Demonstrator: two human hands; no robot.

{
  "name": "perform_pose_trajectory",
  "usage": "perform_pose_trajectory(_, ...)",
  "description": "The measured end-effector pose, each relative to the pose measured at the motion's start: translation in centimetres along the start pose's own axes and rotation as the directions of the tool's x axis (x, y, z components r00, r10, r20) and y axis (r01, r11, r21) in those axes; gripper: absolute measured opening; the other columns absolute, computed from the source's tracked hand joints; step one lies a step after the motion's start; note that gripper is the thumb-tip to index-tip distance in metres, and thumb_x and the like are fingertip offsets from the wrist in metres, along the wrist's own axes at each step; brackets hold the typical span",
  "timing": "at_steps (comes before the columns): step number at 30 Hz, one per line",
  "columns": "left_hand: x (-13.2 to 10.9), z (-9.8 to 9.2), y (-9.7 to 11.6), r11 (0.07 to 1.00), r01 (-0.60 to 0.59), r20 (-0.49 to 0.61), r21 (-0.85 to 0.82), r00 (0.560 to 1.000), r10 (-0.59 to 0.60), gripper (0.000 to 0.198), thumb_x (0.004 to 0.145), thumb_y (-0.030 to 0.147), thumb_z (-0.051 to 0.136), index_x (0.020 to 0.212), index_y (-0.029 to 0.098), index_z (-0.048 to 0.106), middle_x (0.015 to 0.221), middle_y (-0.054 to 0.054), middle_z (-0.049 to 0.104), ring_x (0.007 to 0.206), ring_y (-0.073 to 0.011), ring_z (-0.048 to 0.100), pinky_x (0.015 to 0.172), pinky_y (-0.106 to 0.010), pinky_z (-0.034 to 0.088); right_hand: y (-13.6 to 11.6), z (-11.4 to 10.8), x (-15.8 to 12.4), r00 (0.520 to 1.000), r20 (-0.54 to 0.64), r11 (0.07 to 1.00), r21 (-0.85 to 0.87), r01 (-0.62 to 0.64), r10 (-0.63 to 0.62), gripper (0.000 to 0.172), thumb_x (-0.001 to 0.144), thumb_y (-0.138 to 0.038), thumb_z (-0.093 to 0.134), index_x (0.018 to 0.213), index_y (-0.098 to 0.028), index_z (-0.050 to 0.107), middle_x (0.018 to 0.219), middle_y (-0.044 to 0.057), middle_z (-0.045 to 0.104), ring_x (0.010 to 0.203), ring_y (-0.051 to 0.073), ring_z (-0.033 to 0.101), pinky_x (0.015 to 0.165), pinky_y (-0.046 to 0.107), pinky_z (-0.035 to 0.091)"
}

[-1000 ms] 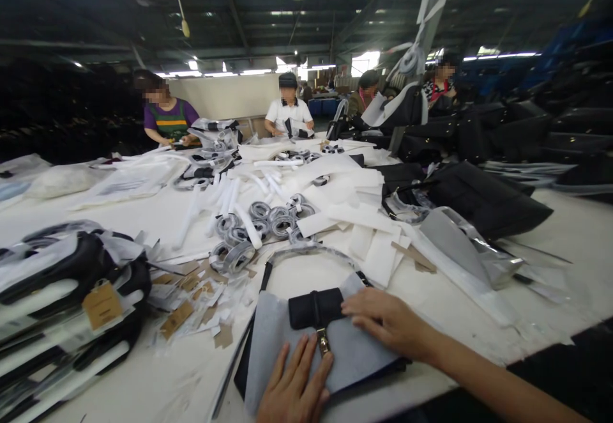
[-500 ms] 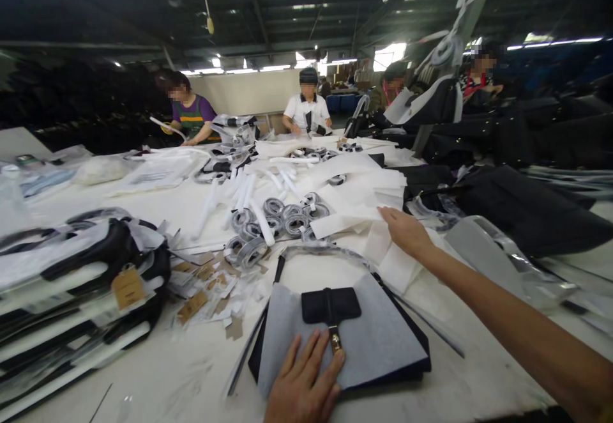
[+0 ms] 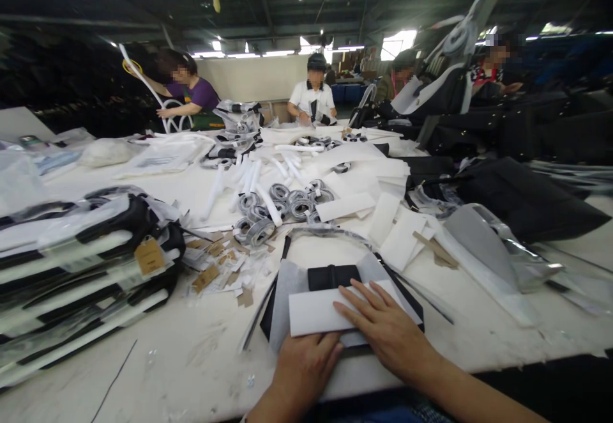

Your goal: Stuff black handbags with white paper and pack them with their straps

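Observation:
A black handbag (image 3: 269,315) lies on the table in front of me, with grey tissue paper (image 3: 287,277) over its front. A dark strap tab (image 3: 330,276) shows above the paper. Across the bag rests a white foam sheet (image 3: 311,313), covering the clasp. My left hand (image 3: 304,369) is closed at the sheet's lower edge, its fingertips partly hidden there. Flat on the right half of the sheet lies my right hand (image 3: 383,327), fingers spread. The bag's plastic-wrapped handle (image 3: 330,232) arches away from me.
Wrapped black bags (image 3: 96,250) are stacked at left, near loose cardboard tags (image 3: 205,278). Coiled wrapped straps (image 3: 301,206) and white foam tubes (image 3: 251,177) lie beyond the bag. More foam sheets (image 3: 407,238) sit at right, beside black bags (image 3: 531,199). Several people work across the table.
My right hand has come back from the foam sheets and now lies on one over the bag. My left hand shifted slightly down. At far left a co-worker has raised a white tube.

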State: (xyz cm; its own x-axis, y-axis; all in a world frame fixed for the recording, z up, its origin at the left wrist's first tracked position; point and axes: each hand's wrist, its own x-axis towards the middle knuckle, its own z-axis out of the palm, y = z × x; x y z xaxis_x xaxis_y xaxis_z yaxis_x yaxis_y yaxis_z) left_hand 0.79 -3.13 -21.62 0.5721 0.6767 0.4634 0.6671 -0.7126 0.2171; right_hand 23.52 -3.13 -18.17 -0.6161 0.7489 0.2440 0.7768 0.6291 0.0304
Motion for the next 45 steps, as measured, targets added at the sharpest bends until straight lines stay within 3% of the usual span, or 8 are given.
perform_pose_trajectory(8, -0.1, -0.1, 0.1, 1.000, 0.004, -0.033, -0.027, 0.999, -0.005, 0.022, 0.098, 0.027, 0.047, 0.106, 0.024, 0.067, 0.086, -0.004, 0.073, 0.073, -0.0201, 0.070, 0.064, -0.030, 0.057, -0.5, 0.3, 0.5, 0.997, 0.065, 0.999, 0.033, 0.030, -0.032, 0.079, 0.078, 0.002, 0.041, 0.152, -0.024, 0.038, 0.157, 0.004, 0.038, 0.144, 0.030, 0.035, 0.114, 0.056, 0.032)
perform_pose_trajectory(17, 1.1, -4.5, 1.3, 0.959, -0.230, -0.233, -0.166, 0.954, 0.188, 0.020, 0.096, 0.018, 0.054, 0.113, 0.016, 0.064, 0.103, -0.008, 0.075, 0.095, -0.0152, 0.070, 0.085, -0.024, 0.057, -0.5, 1.3, 0.0, 0.998, 0.056, 0.994, 0.110, -0.021, 0.015, 0.077, 0.080, -0.001, 0.045, 0.153, -0.025, 0.036, 0.158, 0.005, 0.037, 0.145, 0.029, 0.035, 0.117, 0.054, 0.031)
perform_pose_trajectory(21, 2.7, -2.8, 1.3, 0.987, -0.163, 0.019, 0.008, 0.986, 0.163, 0.066, 0.090, 0.042, 0.065, 0.145, 0.014, 0.042, 0.144, -0.018, 0.054, 0.130, -0.0280, 0.054, 0.103, -0.043, 0.053, -0.4, 0.6, 0.1, 0.996, 0.084, 0.963, 0.262, -0.058, 0.037, 0.074, 0.079, -0.005, 0.051, 0.151, -0.021, 0.040, 0.154, 0.011, 0.043, 0.145, 0.029, 0.035, 0.116, 0.057, 0.032)
perform_pose_trajectory(24, 2.5, -0.7, 0.8, 0.981, -0.171, 0.082, 0.089, 0.983, 0.164, 0.091, 0.081, 0.048, 0.075, 0.151, 0.010, 0.032, 0.152, -0.021, 0.042, 0.140, -0.0310, 0.043, 0.106, -0.044, 0.049, 0.4, -1.4, 0.4, 0.989, 0.143, 0.906, 0.410, -0.104, 0.049, 0.064, 0.082, -0.005, 0.049, 0.143, -0.024, 0.052, 0.152, 0.009, 0.046, 0.143, 0.026, 0.038, 0.117, 0.056, 0.031)
perform_pose_trajectory(29, 1.5, 1.1, 0.1, 0.949, -0.221, 0.028, 0.225, 0.975, 0.221, 0.082, 0.088, 0.047, 0.066, 0.153, 0.014, 0.031, 0.152, -0.019, 0.043, 0.140, -0.0298, 0.044, 0.105, -0.040, 0.050, 3.6, -4.8, 1.3, 0.978, 0.114, 0.749, 0.630, -0.206, 0.173, 0.027, 0.097, -0.033, 0.053, 0.113, -0.028, 0.074, 0.122, 0.006, 0.071, 0.117, 0.023, 0.065, 0.106, 0.041, 0.049)
perform_pose_trajectory(33, 1.3, 2.2, -0.9, 0.909, -0.252, -0.015, 0.333, 0.962, 0.272, 0.060, 0.097, 0.037, 0.050, 0.153, 0.020, 0.034, 0.148, -0.017, 0.050, 0.138, -0.0291, 0.046, 0.104, -0.044, 0.049, 6.1, -5.1, 0.4, 0.860, -0.029, 0.757, 0.491, -0.431, 0.509, 0.035, 0.100, -0.043, 0.044, 0.108, -0.026, 0.073, 0.110, 0.006, 0.075, 0.101, 0.024, 0.071, 0.087, 0.037, 0.057)
perform_pose_trajectory(38, 0.9, 4.2, -1.6, 0.897, -0.250, -0.122, 0.363, 0.942, 0.312, 0.053, 0.097, 0.013, 0.038, 0.149, 0.023, 0.042, 0.140, -0.015, 0.058, 0.135, -0.0268, 0.050, 0.111, -0.043, 0.041, 8.4, -4.1, -3.8, 0.733, 0.056, 0.700, 0.258, -0.666, 0.678, 0.044, 0.101, -0.050, 0.034, 0.082, -0.028, 0.067, 0.066, 0.001, 0.071, 0.064, 0.024, 0.070, 0.059, 0.035, 0.052)
perform_pose_trajectory(45, 0.8, 5.4, -1.4, 0.937, -0.192, -0.241, 0.293, 0.933, 0.267, 0.049, 0.099, 0.012, 0.036, 0.143, 0.025, 0.051, 0.134, -0.012, 0.063, 0.135, -0.0234, 0.051, 0.122, -0.043, 0.026, 16.4, -1.9, -7.5, 0.617, -0.252, 0.664, 0.202, -0.720, 0.745, 0.035, 0.093, -0.038, 0.044, 0.103, -0.019, 0.071, 0.093, 0.010, 0.075, 0.079, 0.027, 0.072, 0.069, 0.039, 0.057)
